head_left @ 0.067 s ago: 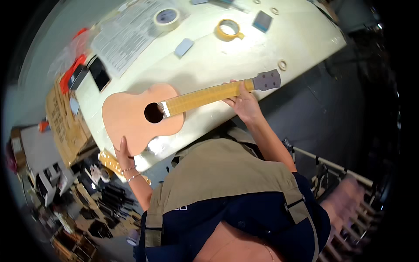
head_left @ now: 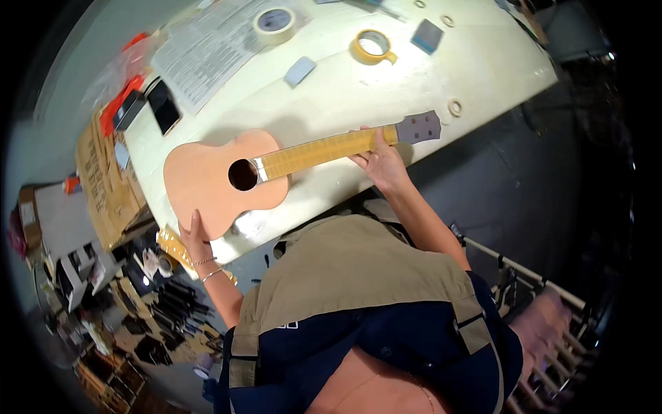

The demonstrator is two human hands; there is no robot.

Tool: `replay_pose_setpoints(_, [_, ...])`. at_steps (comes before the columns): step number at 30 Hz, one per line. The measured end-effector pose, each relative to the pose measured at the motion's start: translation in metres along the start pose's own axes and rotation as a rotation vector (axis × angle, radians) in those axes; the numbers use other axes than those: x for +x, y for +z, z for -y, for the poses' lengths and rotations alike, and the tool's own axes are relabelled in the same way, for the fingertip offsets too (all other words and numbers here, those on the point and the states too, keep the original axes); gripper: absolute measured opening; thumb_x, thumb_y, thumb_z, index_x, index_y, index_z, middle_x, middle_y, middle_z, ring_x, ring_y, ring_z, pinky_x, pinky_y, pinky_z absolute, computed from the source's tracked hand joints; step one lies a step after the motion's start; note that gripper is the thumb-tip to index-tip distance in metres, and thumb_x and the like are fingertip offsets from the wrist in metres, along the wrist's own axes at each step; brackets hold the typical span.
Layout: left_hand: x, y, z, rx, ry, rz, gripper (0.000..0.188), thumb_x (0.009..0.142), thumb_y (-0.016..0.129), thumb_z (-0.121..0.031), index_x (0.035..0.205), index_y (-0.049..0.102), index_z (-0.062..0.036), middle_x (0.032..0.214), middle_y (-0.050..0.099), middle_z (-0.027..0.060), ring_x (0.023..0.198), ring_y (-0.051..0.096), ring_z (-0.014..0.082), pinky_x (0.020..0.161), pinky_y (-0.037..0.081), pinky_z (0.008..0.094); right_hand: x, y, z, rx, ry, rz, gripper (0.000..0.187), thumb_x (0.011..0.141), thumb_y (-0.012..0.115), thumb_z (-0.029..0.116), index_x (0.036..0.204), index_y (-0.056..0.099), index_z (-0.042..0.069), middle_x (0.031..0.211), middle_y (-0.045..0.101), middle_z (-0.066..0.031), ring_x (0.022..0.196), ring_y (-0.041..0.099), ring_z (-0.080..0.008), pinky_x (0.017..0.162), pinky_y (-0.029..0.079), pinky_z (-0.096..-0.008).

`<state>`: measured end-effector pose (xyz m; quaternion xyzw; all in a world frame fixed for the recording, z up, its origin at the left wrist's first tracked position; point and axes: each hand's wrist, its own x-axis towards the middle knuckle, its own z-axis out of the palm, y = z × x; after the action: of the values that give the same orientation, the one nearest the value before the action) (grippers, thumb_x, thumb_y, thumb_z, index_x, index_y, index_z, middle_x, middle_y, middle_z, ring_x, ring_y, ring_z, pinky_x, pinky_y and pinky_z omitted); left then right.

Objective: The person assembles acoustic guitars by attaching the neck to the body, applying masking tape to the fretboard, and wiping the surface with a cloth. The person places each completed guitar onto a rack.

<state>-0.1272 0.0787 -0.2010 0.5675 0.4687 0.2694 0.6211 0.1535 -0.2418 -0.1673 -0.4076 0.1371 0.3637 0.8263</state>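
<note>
**Both hands steady an unfinished ukulele on the white table**

Nearest the camera, the person's chest in a tan and navy apron (head_left: 358, 297) fills the lower middle of the view. Just beyond it, the left hand (head_left: 195, 238) grips the lower edge of the ukulele (head_left: 227, 176) body, fingers pressed against the bare pinkish wood at the table's (head_left: 483, 69) near edge; two thin bracelets circle the wrist. The right hand (head_left: 381, 160) clasps the neck from below, near the grey headstock, fingers curled onto the yellow-taped fretboard. The instrument lies flat on the white table, body to the left, headstock to the right, sound hole facing up.

Farther back on the table sit a grey sanding block (head_left: 300, 70), a yellow tape roll (head_left: 372, 46), a white tape roll (head_left: 274, 23) and a printed sheet (head_left: 207, 55). A cardboard box (head_left: 103, 186) stands at the table's left end.
</note>
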Motion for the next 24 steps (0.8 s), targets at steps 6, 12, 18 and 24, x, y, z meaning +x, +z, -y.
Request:
replay_pose_setpoints(6, [-0.023, 0.136, -0.073, 0.924, 0.710, 0.265, 0.053, 0.066, 0.076, -0.016, 0.111, 0.055, 0.0013, 0.113, 0.056, 0.0195, 0.109, 0.048, 0.0392, 0.097, 0.036, 0.0456, 0.054, -0.021, -0.017, -0.195, 0.307, 0.068, 0.041, 0.095, 0.048, 0.037, 0.117, 0.049, 0.003, 0.104, 0.059, -0.0138, 0.095, 0.059, -0.0221, 0.083, 0.050, -0.0370])
replay_pose_setpoints(12, [-0.017, 0.199, -0.065, 1.231, 0.920, 0.529, 0.060, 0.055, 0.079, -0.018, 0.110, 0.058, -0.0074, 0.104, 0.058, 0.0087, 0.101, 0.051, 0.0301, 0.089, 0.039, 0.0407, 0.058, -0.007, 0.051, -1.627, -0.884, 0.148, 0.024, 0.088, 0.060, 0.025, 0.073, 0.062, 0.006, 0.062, 0.059, -0.0062, 0.054, 0.054, -0.0208, 0.051, 0.041, -0.0346])
replay_pose_setpoints(18, [-0.023, 0.214, -0.074, 1.237, 0.875, 0.446, 0.046, 0.054, 0.079, -0.018, 0.096, 0.061, -0.0110, 0.091, 0.058, 0.0038, 0.090, 0.053, 0.0240, 0.078, 0.037, 0.0358, 0.134, -0.036, 0.046, -1.589, -0.895, 0.008, 0.031, 0.088, 0.056, 0.027, 0.066, 0.059, 0.006, 0.054, 0.055, -0.0111, 0.051, 0.053, -0.0302, 0.054, 0.041, -0.0419])
replay_pose_setpoints(24, [-0.019, 0.216, -0.075, 1.261, 0.840, 0.485, 0.047, 0.050, 0.081, -0.019, 0.089, 0.056, -0.0100, 0.084, 0.056, 0.0050, 0.086, 0.053, 0.0250, 0.073, 0.038, 0.0358, 0.134, -0.042, 0.039, -1.642, -0.847, -0.071, 0.029, 0.089, 0.053, 0.026, 0.069, 0.061, 0.006, 0.053, 0.056, -0.0130, 0.050, 0.055, -0.0315, 0.054, 0.043, -0.0418])
